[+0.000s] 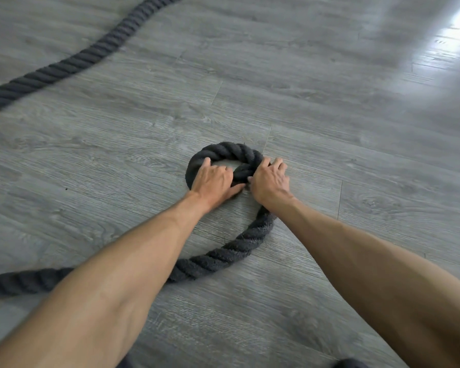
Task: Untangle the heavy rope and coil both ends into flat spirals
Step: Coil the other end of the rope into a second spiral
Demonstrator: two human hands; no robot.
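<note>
A thick dark-grey twisted rope (pixel 225 152) lies on a grey wood-plank floor (pixel 329 128), its end curled into a small ring at centre, where the left hand (pixel 213 181) and right hand (pixel 270 181) clasp it, fingers curled over the strands.

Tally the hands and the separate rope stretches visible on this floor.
Hands: 2 (left hand, right hand)
Rope stretches: 2 (far rope stretch, near rope stretch, looped under the hands)
Total: 4

matt fibrous rope (pixel 229 252), glossy wood-grain floor (pixel 329 107)
</note>
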